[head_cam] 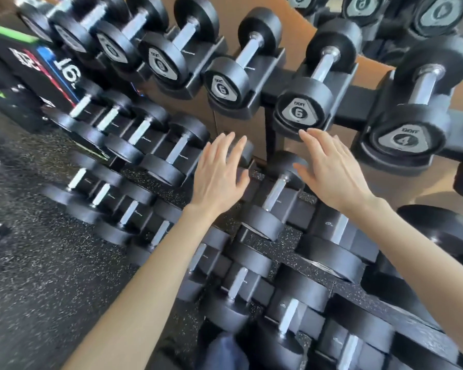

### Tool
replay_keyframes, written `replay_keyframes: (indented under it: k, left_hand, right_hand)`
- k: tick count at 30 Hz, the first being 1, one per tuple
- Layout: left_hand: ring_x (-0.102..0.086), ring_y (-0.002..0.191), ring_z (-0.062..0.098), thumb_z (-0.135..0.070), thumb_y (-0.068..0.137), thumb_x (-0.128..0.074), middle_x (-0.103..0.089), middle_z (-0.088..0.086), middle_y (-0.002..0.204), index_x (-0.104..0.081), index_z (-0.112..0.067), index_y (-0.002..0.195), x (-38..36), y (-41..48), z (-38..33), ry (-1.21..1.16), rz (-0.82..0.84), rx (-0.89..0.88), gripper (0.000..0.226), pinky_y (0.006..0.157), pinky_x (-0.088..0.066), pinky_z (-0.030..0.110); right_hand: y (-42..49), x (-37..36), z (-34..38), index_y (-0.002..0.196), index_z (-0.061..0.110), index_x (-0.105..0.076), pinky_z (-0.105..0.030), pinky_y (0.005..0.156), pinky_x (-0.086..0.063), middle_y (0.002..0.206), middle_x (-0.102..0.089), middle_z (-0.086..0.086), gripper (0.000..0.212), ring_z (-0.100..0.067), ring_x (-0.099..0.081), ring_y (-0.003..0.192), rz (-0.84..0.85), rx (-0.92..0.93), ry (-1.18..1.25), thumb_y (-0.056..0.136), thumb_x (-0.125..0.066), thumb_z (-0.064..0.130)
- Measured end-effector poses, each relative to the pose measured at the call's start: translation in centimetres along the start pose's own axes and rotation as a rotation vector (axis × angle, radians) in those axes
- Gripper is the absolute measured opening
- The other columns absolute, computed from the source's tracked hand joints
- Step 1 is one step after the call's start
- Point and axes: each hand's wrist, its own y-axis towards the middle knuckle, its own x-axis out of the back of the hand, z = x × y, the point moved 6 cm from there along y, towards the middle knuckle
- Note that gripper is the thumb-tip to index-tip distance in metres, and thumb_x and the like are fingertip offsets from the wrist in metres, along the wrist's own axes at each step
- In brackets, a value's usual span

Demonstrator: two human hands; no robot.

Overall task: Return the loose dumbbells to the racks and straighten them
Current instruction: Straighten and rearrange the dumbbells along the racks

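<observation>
Two bare hands hover over a black tiered dumbbell rack (358, 96), and we see neither holding anything. The left hand (219, 172) and the right hand (332, 172) are both flat, fingers straight and slightly spread, palms down. Between them lies a black round-headed dumbbell with a bright metal handle (277, 189), seated in its slot on the middle tier. A second black dumbbell head (246, 153) is mostly hidden behind the left fingers. On the top tier, matt rubber weights sit tilted in smooth black moulded cradles (233, 110), their end faces carrying grey rounded-triangle plates. The black rubber dumbbell marked 6 (300, 113) sits just above the right fingertips, and we cannot tell whether they touch its cradle lip. The black rubber dumbbell marked 4 (406, 138) rests to its right. Gaps between neighbouring cradles show a brown wall panel (297, 22). To the left, the black speckled rubber floor (51, 263) lies open beside the rack's lower rows. Blur softens the frame's edges.
</observation>
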Motion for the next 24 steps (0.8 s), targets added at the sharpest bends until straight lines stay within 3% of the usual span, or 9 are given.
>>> replay_keyframes:
  k: [14,21,24]
  left_hand:
    - [-0.038,0.134,0.033,-0.040,0.088,-0.034,-0.044,0.015,0.143,-0.039,-0.010,0.141,4.9,1.1,13.7,0.062,-0.050,0.083,0.061,0.111,-0.030,0.047]
    - [-0.035,0.136,0.032,-0.036,0.090,-0.045,-0.040,0.014,0.145,-0.037,-0.011,0.143,8.3,1.5,19.8,0.095,-0.107,0.090,0.059,0.113,-0.027,0.045]
    - [-0.037,0.134,0.033,-0.043,0.088,-0.033,-0.042,0.015,0.144,-0.038,-0.010,0.143,9.9,1.1,21.7,0.109,-0.113,0.120,0.064,0.111,-0.031,0.046]
  right_hand:
    - [8.8,-2.5,10.3,0.133,0.000,-0.043,-0.053,0.104,-0.033,0.131,-0.049,-0.020,0.056,-0.037,-0.047,0.121,-0.018,0.090,0.010,0.086,-0.063,0.022]
    - [13.2,-2.8,16.6,0.135,0.003,-0.041,-0.052,0.107,-0.028,0.133,-0.048,-0.017,0.058,-0.035,-0.046,0.122,-0.066,0.124,0.014,0.087,-0.062,0.025]
    - [14.4,-2.8,19.0,0.134,0.002,-0.042,-0.052,0.106,-0.030,0.132,-0.048,-0.018,0.057,-0.036,-0.046,0.122,-0.079,0.172,0.006,0.087,-0.062,0.025]
